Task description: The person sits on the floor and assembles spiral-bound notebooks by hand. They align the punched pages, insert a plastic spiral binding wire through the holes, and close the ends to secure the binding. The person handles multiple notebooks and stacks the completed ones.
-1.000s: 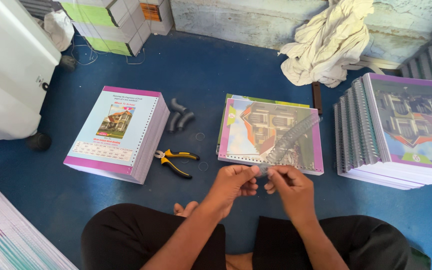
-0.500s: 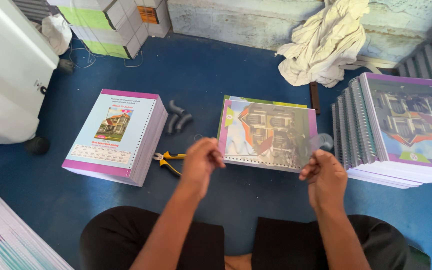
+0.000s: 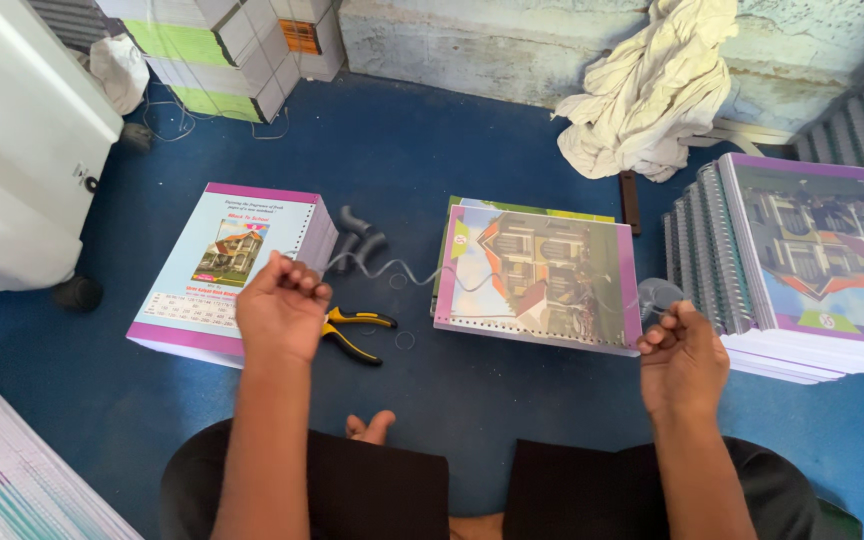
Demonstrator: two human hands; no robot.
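Both hands are closing into fists on a thin wavy wire [image 3: 422,272] that is stretching over the near edge of the middle calendar stack [image 3: 537,275], the left hand [image 3: 280,308] gripping one end left of that stack and the right hand [image 3: 682,358] pinching the other at its right corner.

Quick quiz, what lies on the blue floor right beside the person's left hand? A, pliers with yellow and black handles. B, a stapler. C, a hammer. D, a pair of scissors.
A: pliers with yellow and black handles lie on the blue floor just beside the left hand, between the two stacks of printed sheets.
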